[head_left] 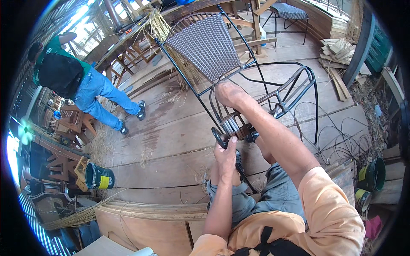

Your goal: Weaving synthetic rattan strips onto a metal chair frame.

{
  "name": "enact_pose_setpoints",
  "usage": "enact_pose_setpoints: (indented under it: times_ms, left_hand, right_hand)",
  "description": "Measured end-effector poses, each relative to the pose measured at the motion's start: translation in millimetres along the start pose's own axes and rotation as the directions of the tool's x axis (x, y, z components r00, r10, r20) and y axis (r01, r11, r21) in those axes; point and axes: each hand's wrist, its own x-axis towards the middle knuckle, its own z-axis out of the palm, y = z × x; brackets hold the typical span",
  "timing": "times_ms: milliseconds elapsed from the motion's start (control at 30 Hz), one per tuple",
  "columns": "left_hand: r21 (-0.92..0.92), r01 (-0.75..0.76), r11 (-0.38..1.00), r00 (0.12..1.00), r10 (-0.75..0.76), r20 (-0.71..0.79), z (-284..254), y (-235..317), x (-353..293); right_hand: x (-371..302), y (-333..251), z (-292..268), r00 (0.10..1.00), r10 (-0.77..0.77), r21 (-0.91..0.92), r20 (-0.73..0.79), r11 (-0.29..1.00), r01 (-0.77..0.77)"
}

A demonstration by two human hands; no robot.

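Observation:
A black metal-framed chair (220, 88) lies tilted in front of me, its back panel woven in a grey-brown checked pattern. My left hand (226, 154) is closed on the chair frame beside a dark curled end (219, 137), its thumb pressed along the top. Close by, grey and brown weaving strips (232, 125) wrap round part of the frame. My right hand (230, 94) is higher up, at the lower edge of the woven back, with its fingers curled. Dark strip loops (212, 106) run down next to it; what that hand grips is hidden.
Loose strips (346, 136) coil on the floor at right. A person in a green shirt (62, 72) stands at far left by a workbench (113, 51). Buckets (99, 176) stand at both sides. Another chair (289, 11) and wood scraps (340, 53) are at the back right.

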Motion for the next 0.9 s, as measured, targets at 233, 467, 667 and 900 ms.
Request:
enact_pose_setpoints:
  times_ms: [233, 467, 667, 900]
  left_hand:
    - [0.026, 0.079, 0.997, 0.995, -0.081, 0.065, -9, 1, -11]
    - [0.056, 0.062, 0.997, 0.996, -0.066, 0.067, -7, -3, -20]
    - [0.077, 0.084, 0.993, 0.994, -0.090, 0.069, -10, 0, -25]
    - [0.132, 0.058, 0.990, 0.995, -0.068, 0.075, 4, 1, -22]
  right_hand:
    - [-20, -7, -11, 0.972, 0.105, 0.123, -0.210, 0.989, -0.080]
    - [-61, 6, -41, 0.708, 0.197, 0.409, -0.678, 0.902, 0.141]
    - [-90, -7, -30, 0.972, 0.231, -0.023, 0.049, 0.973, -0.230]
    - [-73, 3, -36, 0.955, 0.280, 0.275, -0.103, 0.930, -0.243]
